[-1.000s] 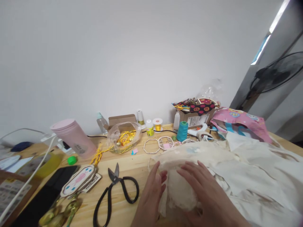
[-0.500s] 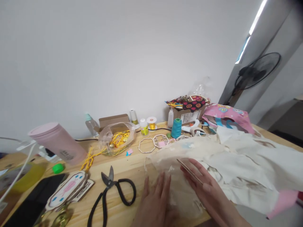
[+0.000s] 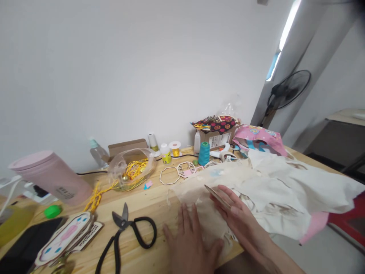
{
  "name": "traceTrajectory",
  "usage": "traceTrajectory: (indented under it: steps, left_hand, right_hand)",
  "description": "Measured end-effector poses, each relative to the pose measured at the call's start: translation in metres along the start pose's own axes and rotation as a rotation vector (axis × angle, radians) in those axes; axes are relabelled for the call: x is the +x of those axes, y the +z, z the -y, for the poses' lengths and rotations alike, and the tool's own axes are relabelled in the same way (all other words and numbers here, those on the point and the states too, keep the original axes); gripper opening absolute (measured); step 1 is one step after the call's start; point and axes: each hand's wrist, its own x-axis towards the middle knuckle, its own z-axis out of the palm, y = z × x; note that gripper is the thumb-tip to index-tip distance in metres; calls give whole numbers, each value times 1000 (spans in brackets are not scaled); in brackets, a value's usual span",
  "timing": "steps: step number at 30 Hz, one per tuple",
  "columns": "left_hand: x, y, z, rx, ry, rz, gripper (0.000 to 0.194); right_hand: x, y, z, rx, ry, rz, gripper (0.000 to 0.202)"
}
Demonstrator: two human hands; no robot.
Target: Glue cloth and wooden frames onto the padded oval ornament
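My left hand point(image 3: 191, 241) lies flat with fingers spread on the table's front, over the near-left edge of a thin translucent plastic sheet or bag point(image 3: 208, 219). My right hand point(image 3: 245, 228) grips a thin flat piece point(image 3: 216, 195), seen nearly edge-on and light brown along its rim; its face is hidden from me. Under and beyond that hand spreads crumpled white cloth point(image 3: 288, 186) with brownish marks. Black-handled scissors point(image 3: 124, 224) rest with blades apart to the left of my left hand. Two wooden cut-out frames, one an open outline point(image 3: 161, 176) and one latticed point(image 3: 186, 164), lie behind.
At left are a pink tumbler point(image 3: 54, 177), a green cap point(image 3: 52, 211), a dark phone point(image 3: 31, 243) and decorated tags point(image 3: 64, 236). Behind stand a plastic bag of yellow cord point(image 3: 137, 169), a teal thread cone point(image 3: 204, 153), a glue bottle point(image 3: 165, 153) and a cardboard box point(image 3: 219, 140).
The view has turned to the right. My left hand has spread its fingers and thumb wider on the plastic. My right hand still holds the thin piece, tilted slightly differently.
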Motion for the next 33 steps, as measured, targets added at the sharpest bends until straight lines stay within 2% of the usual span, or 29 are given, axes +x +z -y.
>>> traceTrajectory:
  steps: [6,9,12,15,17,19,22,24,26,28,31,33]
  left_hand:
    - [2,-2,31,-39,148,130,84]
    - [3,-3,36,-55,190,146,83]
    - [5,-2,34,-55,178,141,83]
    - [7,0,34,-57,179,157,82]
    - [7,1,35,-58,196,146,81]
    - [7,3,34,-52,209,72,80]
    - [3,10,23,-60,267,-197,70]
    - [-1,18,11,-115,400,-376,45]
    - [-3,26,0,-200,529,-442,18]
    - [-2,30,-8,-264,517,-396,7]
    - [6,27,-13,-240,395,-255,8]
    - [14,22,-13,-191,383,-160,19]
  right_hand:
    - [1,-4,-1,-81,-45,-9,55]
    - [-5,0,2,-114,-73,-10,56]
    - [-16,0,7,-193,-91,124,68]
    - [-27,-9,16,-332,-12,310,73]
    - [-31,-18,22,-386,17,309,70]
    - [-30,-28,28,-329,-23,196,64]
    - [-23,-40,31,-122,-138,25,54]
    - [-16,-45,29,-28,-171,-17,49]
    - [-8,-47,27,5,-164,-24,45]
    - [-2,-48,25,-2,-137,4,47]
    - [8,-50,30,-35,-72,120,53]
    - [15,-54,36,-54,-14,216,58]
